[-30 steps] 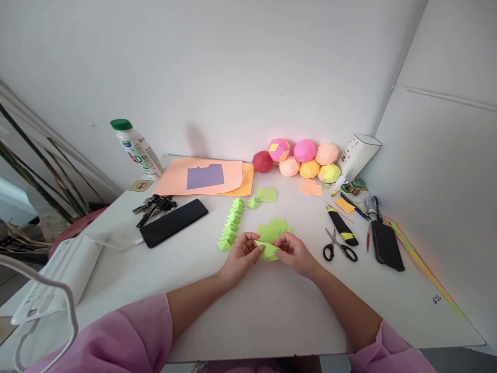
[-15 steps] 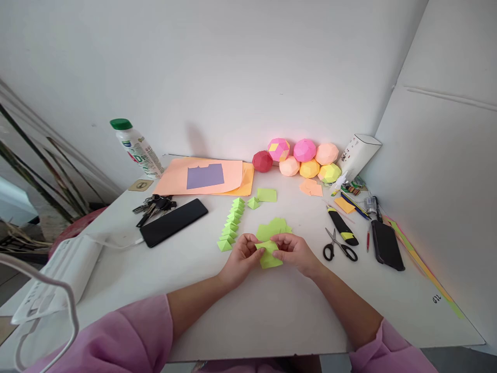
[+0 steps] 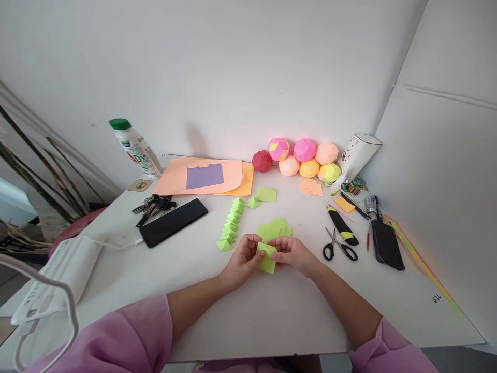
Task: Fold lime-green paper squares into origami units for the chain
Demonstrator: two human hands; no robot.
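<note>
Fingers (image 3: 258, 256) of the left hand (image 3: 244, 258) and right hand (image 3: 294, 254) pinch a small piece of green paper (image 3: 267, 263) from either side, thumbs on its upper face, midway between the left and right edges of a white table (image 3: 287, 316). The sheet's free lower edge points toward the table's near edge; whether it touches the surface or hangs just above it cannot be told. Fingertips behind the paper are largely hidden.

Just beyond, toward the far edge, lie loose green sheets (image 3: 272, 229). On the left-edge side runs a slanting row of folded green pieces (image 3: 232, 226), their raised creases suggesting a stock that bends readily and keeps a fold. Scissors (image 3: 337, 244) rest toward the right edge.

The paper looks very light, thin and matt, so it is likely to offer dry fingers a fair grip and little risk of slipping. It is probably stiff enough to hold a flat face, yet a hard squeeze across the middle could leave an unwanted crease, and a sharp tug could tear it. The surest hold appears to be a light pinch at opposite side edges, near the upper corners, with thumbs laid flat.
</note>
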